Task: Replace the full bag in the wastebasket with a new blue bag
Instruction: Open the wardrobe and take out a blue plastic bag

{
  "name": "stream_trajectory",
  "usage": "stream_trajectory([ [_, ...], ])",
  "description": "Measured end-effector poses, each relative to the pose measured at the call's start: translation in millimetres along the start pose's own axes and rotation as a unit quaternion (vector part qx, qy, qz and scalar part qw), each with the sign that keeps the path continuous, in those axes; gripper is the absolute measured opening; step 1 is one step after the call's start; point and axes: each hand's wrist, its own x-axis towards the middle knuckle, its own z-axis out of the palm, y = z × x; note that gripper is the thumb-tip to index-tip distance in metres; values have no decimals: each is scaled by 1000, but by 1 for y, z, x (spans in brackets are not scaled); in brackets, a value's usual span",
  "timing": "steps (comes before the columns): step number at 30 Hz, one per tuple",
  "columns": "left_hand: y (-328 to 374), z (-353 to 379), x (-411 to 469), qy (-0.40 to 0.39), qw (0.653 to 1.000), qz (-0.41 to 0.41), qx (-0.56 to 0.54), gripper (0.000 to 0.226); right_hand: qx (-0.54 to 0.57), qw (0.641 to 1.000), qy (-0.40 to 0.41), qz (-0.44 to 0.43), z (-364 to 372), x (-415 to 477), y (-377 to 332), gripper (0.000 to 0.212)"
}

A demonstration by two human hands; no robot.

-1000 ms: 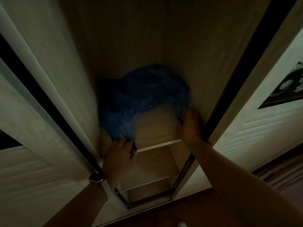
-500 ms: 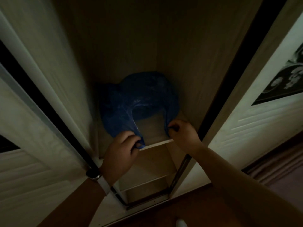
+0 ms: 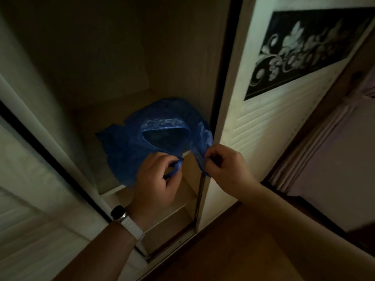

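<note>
On a shelf inside the open wardrobe lies the blue bag, its mouth gaping toward the person. In the head view, the left hand is pinched on one handle loop and the right hand on the other, both drawn over the shelf's front edge. To do this well, pull both loops evenly outward and lift a little so the thin film doesn't snag on the edge. It is dim, so whether anything sits inside the bag is hard to tell. The sliding door crowds the right hand; a watch rides the left wrist. No wastebasket is in sight
</note>
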Motion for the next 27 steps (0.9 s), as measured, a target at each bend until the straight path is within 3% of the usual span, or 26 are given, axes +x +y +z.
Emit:
stream_trajectory([
  [7, 76, 2, -5, -14, 999, 50, 7, 19, -21, 999, 26, -38, -61, -61, 9, 11],
  [15, 189, 24, -34, -4, 998, 58, 15, 21, -1, 997, 72, -26, -150, -157, 31, 9],
  [23, 295, 100, -77, -72, 993, 71, -56, 19, 28, 989, 142, 35, -243, -271, 72, 11],
  [27, 342, 151, -89, -138, 980, 102, -96, 21, -9, 977, 195, 86, -289, -325, 97, 18],
])
